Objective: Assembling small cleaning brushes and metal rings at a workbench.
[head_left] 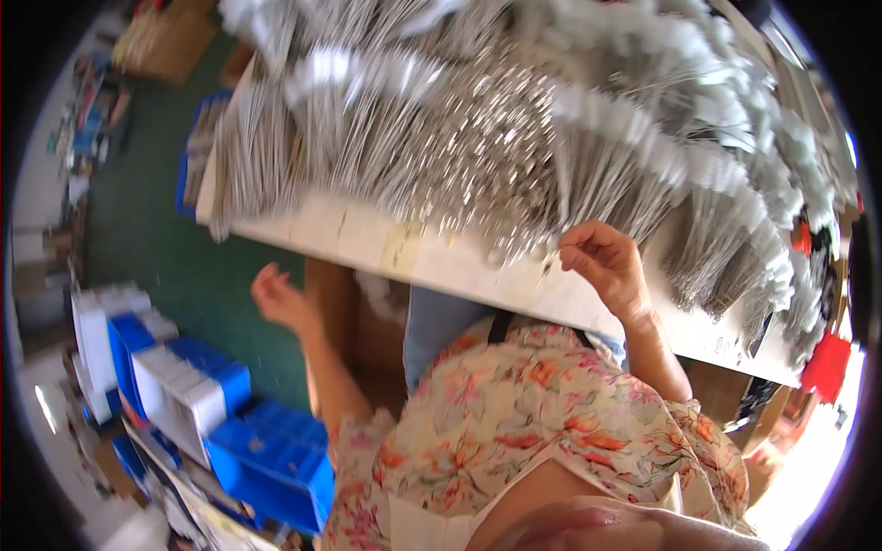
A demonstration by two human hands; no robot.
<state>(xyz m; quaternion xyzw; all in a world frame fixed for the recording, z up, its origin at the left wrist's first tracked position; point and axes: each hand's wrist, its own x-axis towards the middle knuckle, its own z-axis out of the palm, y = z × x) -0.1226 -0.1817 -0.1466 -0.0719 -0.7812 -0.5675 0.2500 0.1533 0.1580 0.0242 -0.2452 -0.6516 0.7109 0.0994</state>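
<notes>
My right hand [606,271] is over the table's front edge, thumb and fingertips pinched together. What they hold, if anything, is too small to make out. Just beyond the fingertips lies a heap of small shiny metal pieces [501,138], spilling toward the front edge of the white table [354,230]. Bundles of thin grey wires with whitish ends stand on both sides of the heap, one bundle [354,138] to the left and another [616,165] to the right. Off the table, my left hand [283,298] is raised over the floor, its fingers smeared by motion.
Blue and white bins [271,455] are stacked at the lower left on the green floor [147,202]. A blue crate [195,156] stands against the table's left end. Beneath the tabletop is a brown box [331,312]. Something red [827,367] hangs at the right end.
</notes>
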